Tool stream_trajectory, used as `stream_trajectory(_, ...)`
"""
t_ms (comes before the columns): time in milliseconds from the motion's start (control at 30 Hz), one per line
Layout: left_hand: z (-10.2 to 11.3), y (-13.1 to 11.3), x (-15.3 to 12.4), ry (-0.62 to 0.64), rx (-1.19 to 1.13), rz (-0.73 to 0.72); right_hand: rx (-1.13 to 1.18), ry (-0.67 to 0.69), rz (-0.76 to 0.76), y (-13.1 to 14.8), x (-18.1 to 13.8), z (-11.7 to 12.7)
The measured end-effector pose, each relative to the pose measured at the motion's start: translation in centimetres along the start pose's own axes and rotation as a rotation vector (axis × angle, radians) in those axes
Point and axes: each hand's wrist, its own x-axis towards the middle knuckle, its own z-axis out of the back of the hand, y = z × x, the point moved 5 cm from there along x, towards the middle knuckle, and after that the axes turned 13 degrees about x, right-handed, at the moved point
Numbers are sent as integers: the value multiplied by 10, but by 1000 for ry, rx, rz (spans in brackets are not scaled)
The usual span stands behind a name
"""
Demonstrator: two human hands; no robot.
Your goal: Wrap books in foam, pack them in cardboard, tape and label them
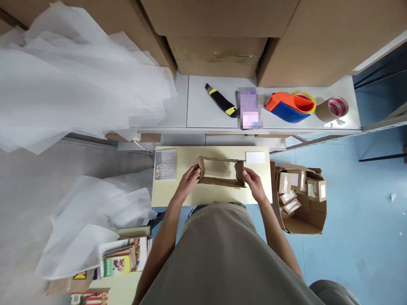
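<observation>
Both hands grip a brown cardboard frame (219, 182), bent into a rectangle with an open middle. It is over a pale yellow table (187, 197), whose top shows through it. My left hand (190, 178) pinches its left end, fingers on the outer side and thumb near the edge. At the opposite end, my right hand (253, 181) is closed on the right side panel. A printed sheet (165, 164) lies left of my left hand. Beyond my right hand is a small white card (255, 157).
On the white shelf ahead lie a utility knife (221, 101), a blurred phone (249, 108), a tape dispenser (290, 106) and a tape roll (332, 109). A carton (305, 220) of small parcels stands right. White foam sheets (73, 80) and books (117, 264) are at left.
</observation>
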Motion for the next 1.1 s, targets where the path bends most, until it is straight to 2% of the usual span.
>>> stream_trajectory(100,-5,-6,3,27,67,24,15,-20,-23,5,6,4)
stream_trajectory(200,-6,-14,5,-3,131,28,29,0,-39,22,9,7)
stream_trajectory(400,-4,-42,3,-12,190,32,-7,56,-11,51,14,13)
stream_trajectory(600,-11,-59,12,-34,257,70,-23,-1,-21,42,25,18)
stream_trajectory(833,-27,-57,21,-57,430,58,-106,-64,-15,38,33,31)
stream_trajectory(1100,-27,-60,14,-76,423,78,-60,-5,-55,33,29,30)
